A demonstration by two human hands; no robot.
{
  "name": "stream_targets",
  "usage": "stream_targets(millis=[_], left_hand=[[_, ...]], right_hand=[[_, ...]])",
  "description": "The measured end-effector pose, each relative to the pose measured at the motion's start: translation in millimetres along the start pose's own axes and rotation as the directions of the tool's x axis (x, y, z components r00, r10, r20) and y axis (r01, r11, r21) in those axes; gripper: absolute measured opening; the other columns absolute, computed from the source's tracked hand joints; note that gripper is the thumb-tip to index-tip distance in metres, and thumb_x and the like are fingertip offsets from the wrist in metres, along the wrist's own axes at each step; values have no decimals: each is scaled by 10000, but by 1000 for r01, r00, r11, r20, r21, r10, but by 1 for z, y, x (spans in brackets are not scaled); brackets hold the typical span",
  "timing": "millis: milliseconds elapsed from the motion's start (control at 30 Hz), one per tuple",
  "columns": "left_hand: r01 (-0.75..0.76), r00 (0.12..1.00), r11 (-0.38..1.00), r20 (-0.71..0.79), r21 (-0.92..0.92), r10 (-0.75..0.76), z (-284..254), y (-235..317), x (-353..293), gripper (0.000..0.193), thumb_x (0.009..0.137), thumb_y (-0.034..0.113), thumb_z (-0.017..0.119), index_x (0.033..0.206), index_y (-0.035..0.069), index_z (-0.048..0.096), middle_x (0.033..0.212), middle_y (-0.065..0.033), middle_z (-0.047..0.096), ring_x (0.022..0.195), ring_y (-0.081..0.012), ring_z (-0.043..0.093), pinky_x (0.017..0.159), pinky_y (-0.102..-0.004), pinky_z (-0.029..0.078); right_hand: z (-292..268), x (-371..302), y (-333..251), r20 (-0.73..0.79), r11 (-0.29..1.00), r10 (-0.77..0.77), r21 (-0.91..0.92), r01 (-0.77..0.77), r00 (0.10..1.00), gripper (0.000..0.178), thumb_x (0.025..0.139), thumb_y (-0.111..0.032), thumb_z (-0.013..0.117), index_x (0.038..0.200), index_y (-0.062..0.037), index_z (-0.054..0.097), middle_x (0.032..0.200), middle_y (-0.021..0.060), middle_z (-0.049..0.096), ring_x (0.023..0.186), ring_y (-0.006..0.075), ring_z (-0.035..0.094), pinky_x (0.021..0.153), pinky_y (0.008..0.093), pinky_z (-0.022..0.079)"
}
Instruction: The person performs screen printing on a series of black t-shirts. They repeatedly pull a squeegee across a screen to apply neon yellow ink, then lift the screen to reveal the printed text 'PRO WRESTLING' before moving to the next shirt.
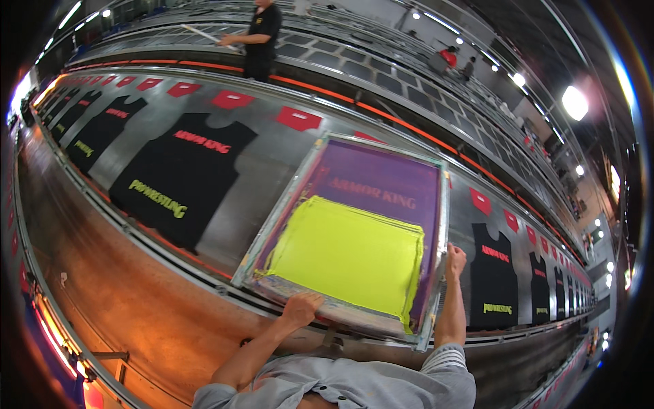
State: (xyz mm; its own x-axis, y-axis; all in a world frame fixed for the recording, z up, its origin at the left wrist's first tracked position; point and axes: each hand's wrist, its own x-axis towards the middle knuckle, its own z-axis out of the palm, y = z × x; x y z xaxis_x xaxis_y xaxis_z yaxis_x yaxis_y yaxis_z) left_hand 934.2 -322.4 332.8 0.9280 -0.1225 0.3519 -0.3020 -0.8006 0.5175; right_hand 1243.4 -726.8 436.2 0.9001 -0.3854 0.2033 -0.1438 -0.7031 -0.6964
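A screen printing frame (444,204) lies tilted across the long metal printing table in front of me. Its purple mesh (381,167) shows at the far part, and a thick layer of bright yellow-green ink (347,255) covers the near part. My left hand (302,310) is closed over the near edge of the frame, left of its middle. At the frame's right side, my right hand (456,261) is closed on the edge. What lies directly under the frame is hidden.
Black sleeveless shirt pieces (184,170) with red and yellow lettering lie along the table (272,143) on both sides. Small red pieces (300,118) line its far side. An orange-lit metal surface (136,286) is at near left. Beyond an orange rail stands another person (261,41) holding a long bar.
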Motion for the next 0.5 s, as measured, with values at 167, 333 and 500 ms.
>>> stream_targets(millis=[167,333,500], left_hand=[[34,998,998,-56,-47,-37,-78,-79,-35,251,830,186,488,942,90,690,890,-170,690,862,-380,666,767,-478,541],[123,992,992,-4,22,-123,-149,-195,-60,180,789,215,515,746,76,622,731,-204,633,732,-432,634,640,-534,490],[141,986,987,-101,81,-132,-230,-322,-88,164,791,209,515,724,94,610,739,-185,631,735,-411,636,623,-511,486]], right_hand=[[40,-67,-66,-87,998,-26,49,30,996,507,877,-431,654,1062,35,729,1014,211,734,997,331,692,916,405,496],[132,-112,-149,39,989,-123,87,120,992,529,882,-449,659,1016,58,725,920,195,724,890,283,671,848,411,488],[280,-164,-241,179,930,-110,366,38,978,462,900,-405,670,939,51,735,775,102,687,729,193,602,752,367,493]])
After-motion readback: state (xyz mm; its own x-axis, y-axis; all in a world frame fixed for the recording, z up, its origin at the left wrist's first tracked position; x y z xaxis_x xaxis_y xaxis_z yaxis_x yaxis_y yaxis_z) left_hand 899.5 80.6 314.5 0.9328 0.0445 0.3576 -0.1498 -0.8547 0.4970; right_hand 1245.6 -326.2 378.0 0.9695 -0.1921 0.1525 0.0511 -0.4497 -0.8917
